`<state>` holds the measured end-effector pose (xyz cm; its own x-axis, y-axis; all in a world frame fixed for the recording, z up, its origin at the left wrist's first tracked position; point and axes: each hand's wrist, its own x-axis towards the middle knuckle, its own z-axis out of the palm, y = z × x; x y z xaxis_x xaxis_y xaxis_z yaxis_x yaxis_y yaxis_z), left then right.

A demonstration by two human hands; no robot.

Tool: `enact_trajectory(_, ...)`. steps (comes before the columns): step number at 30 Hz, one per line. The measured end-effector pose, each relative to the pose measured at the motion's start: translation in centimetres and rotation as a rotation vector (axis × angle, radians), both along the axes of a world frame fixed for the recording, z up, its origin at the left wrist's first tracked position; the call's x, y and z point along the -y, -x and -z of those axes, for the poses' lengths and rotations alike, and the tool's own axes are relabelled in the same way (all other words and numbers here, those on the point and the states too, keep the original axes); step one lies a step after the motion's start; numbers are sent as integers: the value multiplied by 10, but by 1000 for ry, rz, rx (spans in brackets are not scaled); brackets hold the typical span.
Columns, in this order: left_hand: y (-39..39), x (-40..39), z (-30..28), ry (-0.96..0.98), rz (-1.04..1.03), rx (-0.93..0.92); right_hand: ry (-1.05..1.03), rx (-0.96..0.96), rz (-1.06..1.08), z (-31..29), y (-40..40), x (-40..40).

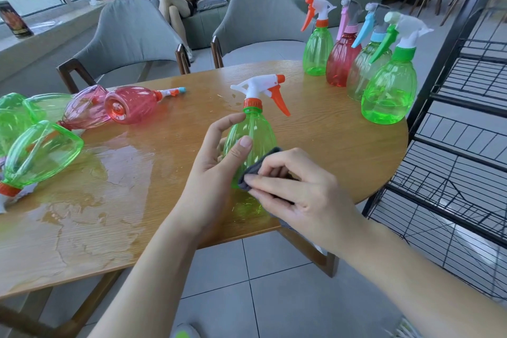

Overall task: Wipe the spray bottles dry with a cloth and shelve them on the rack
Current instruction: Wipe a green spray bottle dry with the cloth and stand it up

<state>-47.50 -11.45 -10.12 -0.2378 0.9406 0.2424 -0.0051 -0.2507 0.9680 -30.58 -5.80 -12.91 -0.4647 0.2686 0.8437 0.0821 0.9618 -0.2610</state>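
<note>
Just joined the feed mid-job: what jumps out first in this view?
Centre frame, the left hand holds a green spray bottle with an orange trigger upright while the right hand presses a dark cloth against its side. Four bottles stand in a row at the table's far right by the black wire rack. More bottles lie on their sides at the left, beside a wide puddle.

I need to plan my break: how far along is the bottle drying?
Four bottles stand upright at the table's far right, possibly wiped. The left hand holds a green bottle while the right hand rubs it with a cloth. Several bottles lie in water; the rack looks empty.
</note>
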Motion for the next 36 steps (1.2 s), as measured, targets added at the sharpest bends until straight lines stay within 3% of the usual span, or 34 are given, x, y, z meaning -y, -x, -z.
enact_trajectory(9,12,4,-1,20,47,90,90,-54,44,9,-9,-9)
enact_trajectory(17,19,10,0,4,152,-71,170,-193,231,-16,-1,-15)
enact_trajectory(21,17,10,-2,-11,165,-66,237,-224,305,-20,1,-18)
enact_trajectory(28,16,10,0,26,92,-30,199,-190,230,2,3,0)
enact_trajectory(36,9,12,-4,8,107,-29,194,-219,232,-12,3,-8)
